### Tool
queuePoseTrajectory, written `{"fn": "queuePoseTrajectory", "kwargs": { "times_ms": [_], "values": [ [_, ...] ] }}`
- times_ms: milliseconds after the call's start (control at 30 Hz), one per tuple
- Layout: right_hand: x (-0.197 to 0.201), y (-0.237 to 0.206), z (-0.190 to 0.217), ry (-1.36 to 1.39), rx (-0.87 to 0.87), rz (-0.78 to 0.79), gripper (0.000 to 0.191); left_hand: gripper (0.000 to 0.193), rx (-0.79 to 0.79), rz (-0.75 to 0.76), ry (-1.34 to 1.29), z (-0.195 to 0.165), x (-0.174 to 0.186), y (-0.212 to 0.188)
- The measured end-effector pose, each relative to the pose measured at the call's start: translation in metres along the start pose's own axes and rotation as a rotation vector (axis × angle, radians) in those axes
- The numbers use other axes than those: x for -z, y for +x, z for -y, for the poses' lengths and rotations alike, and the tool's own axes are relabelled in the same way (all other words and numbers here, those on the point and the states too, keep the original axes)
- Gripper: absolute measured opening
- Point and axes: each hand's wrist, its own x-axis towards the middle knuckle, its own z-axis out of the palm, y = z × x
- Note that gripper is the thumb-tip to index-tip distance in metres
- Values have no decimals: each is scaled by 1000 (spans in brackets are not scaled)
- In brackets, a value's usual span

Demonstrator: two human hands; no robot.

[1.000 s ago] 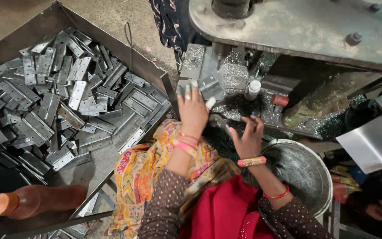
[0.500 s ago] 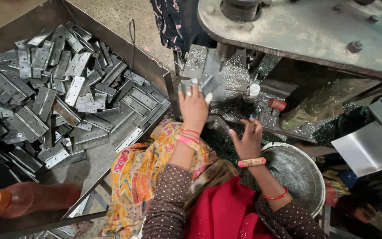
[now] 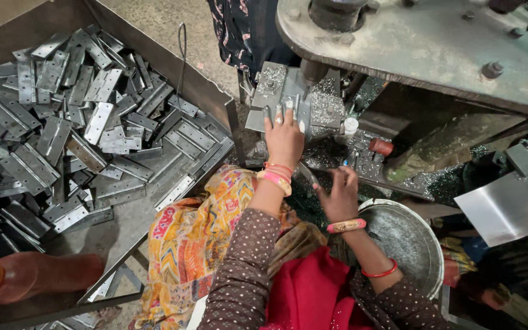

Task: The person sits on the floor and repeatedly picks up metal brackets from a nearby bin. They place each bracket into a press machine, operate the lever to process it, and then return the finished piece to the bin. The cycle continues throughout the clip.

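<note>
two hands at a press-type machine. left hand (image 3: 284,139) is stretched forward, fingers flat on a small grey metal plate (image 3: 283,101) sitting on the machine's bed, just under the round ram (image 3: 336,13); whether it pinches the plate or only presses it, cannot tell. right hand (image 3: 339,194) hovers lower, near the rim of a round metal bowl (image 3: 407,238), fingers half curled and loosely spread, holding nothing i can see.

risk, as a judgement: left fingertips lie right under the ram, so a stroke with them there could crush them. loose bangles and sleeve could snag on the fixture. sharp swarf scattered over the bed could cut skin or tilt the plate.

plate looks flat, dull grey, rectangular, glittering chips around it. big tray (image 3: 212,101) of similar hinge-like plates (image 3: 80,122) sits well to the left.
</note>
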Motion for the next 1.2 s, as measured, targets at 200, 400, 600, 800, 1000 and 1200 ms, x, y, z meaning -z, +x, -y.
{"fn": "queuePoseTrajectory", "kwargs": {
  "times_ms": [200, 400, 600, 800, 1000, 1200],
  "values": [
    [-38, -41, -16, -119, -104, 368, 40, 33, 3, 45, -5, 7, 8, 7],
    [-56, -48, -28, -185, -207, 597, 59, 33, -41, 72, -8, 12, 26, -13],
    [-26, 11, -26, -155, -222, 845, 70, 28, -51, 30, -3, 16, 15, -12],
    [-37, -33, -25, -77, -260, 637, 50, 29, -22, 23, 75, 10, 0, 11],
    [-55, -51, -31, -132, -258, 641, 61, 29, -16, 56, -3, 13, 11, -9],
    [-32, 10, -29, -157, -199, 805, 68, 23, -3, 124, -28, 10, 12, 2]
  ]
}}
